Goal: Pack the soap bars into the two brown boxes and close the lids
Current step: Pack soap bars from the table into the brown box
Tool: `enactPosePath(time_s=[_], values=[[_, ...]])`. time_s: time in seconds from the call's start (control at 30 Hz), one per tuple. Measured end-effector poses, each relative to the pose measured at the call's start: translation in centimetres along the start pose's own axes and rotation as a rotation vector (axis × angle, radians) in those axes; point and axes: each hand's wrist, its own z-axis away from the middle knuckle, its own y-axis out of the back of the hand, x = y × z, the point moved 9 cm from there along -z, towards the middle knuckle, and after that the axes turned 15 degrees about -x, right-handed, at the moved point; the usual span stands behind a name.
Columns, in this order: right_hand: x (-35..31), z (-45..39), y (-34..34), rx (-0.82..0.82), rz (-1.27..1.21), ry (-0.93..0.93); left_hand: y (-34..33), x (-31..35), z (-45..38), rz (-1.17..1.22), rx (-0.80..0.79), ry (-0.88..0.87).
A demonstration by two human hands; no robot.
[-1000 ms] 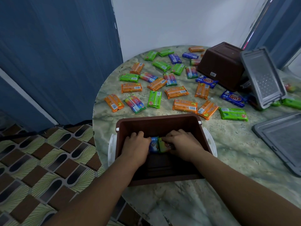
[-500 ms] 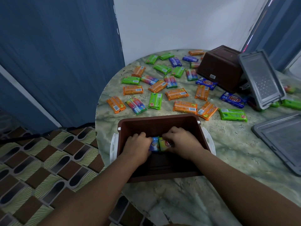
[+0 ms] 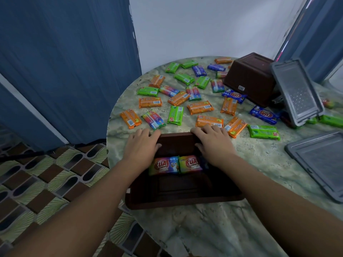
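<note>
An open brown box sits at the near edge of the round marble table. Inside it, two multicoloured soap bars stand side by side with their labels facing me. My left hand and my right hand both lie over the box's far rim, fingers outside and thumbs inside, gripping that wall. Beyond the box, several loose soap bars in orange, green, blue and rainbow wrappers lie scattered on the table. A second brown box lies upside down at the back right.
One grey lid leans against the upturned box and another grey lid lies flat at the right. The table's curved edge drops to a tiled floor on the left. Blue curtains hang behind.
Both hands have left the two soap bars inside the box and moved up to its far rim. The bars now stand uncovered.
</note>
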Motion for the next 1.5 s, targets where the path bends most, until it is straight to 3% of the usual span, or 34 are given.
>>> enactPosePath(time_s=[0.7,1.27,1.5], values=[[-5.7,-8.6,1.0,-0.063,-0.084,-0.023,0.3,-9.6,-4.8,-0.072,0.051,-0.032],[-5.8,-9.8,1.0,-0.062,-0.070,-0.086,1.0,-9.8,-5.8,-0.101,0.148,-0.125],[-5.9,-9.6,0.6,-0.072,-0.050,-0.094,0.7,-9.8,-5.7,-0.080,0.084,-0.096]])
